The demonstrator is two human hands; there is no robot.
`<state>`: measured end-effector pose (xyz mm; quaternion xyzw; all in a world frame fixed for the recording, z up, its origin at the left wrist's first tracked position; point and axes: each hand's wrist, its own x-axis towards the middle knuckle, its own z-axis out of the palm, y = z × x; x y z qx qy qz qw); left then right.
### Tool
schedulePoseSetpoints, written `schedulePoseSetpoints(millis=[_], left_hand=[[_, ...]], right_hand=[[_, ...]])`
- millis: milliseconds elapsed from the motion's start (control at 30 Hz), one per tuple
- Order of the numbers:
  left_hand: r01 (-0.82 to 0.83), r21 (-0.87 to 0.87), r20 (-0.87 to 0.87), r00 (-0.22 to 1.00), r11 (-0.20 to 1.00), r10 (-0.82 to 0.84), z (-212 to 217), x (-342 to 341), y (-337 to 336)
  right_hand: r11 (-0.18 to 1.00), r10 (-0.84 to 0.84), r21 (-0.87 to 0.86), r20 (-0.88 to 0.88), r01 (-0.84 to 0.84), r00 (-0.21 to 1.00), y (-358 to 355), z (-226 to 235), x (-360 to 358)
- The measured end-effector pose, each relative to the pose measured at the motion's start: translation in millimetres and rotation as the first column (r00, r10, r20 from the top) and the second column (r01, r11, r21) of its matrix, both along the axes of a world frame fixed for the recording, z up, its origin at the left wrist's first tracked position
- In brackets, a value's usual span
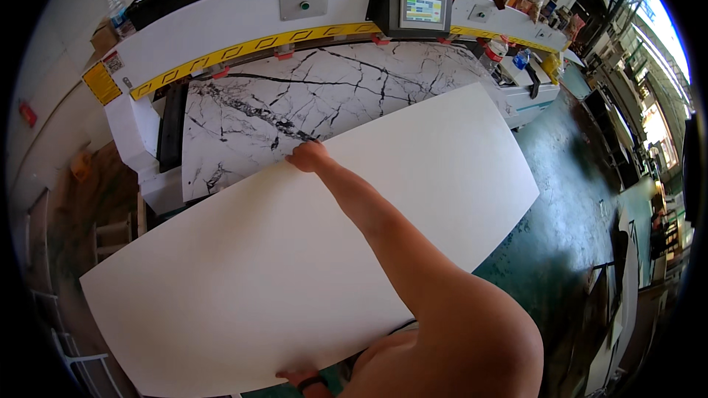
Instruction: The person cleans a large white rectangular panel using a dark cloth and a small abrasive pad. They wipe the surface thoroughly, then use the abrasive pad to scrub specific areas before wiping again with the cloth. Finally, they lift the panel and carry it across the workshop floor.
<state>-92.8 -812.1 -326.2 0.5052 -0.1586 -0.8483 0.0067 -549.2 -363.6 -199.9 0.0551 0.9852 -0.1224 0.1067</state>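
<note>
Teal workshop floor (pixel 553 155) | marbled sheet (pixel 247 121) at white machine (pixel 214 28) | right hand (pixel 306 156) grasping far edge of white panel (pixel 243 273) | left hand (pixel 301 379) at near edge, grip: cannot tell

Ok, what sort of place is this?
Most likely a workshop or factory working with boards: a long machine with a control screen and yellow hazard strip, a marble-patterned sheet beneath it, and a large white sheet in front.
</note>
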Motion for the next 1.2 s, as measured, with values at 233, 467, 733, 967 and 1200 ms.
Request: schedulePoseSetpoints(millis=[233, 467, 733, 967, 1200], left_hand=[[-0.024, -0.029, 0.02, 1.0, 0.999, 0.024, 6, 0, 14], [0.05, -0.054, -0.019, 0.999, 0.997, -0.051, -1, 9, 13], [0.117, -0.044, 0.009, 0.993, 0.992, -0.117, 5, -4, 7], [0.27, -0.109, -0.002, 0.962, 0.957, -0.271, 1, -18, 10], [0.426, -0.529, 0.173, 0.901, 0.734, -0.398, 16, -23, 36]], right_hand=[[0.999, 0.037, 0.007, -0.125, -0.037, 0.991, -16, -9, -13], [0.998, 0.055, -0.003, -0.157, -0.057, 0.986, -20, -12, -18], [0.959, -0.019, -0.273, -0.312, -0.071, 0.95, -28, -37, 157], [0.961, -0.274, -0.106, -0.301, 0.254, 0.913, 50, -41, 390], [0.819, -0.568, -0.192, -0.406, 0.54, 0.716, 94, -41, 527]])
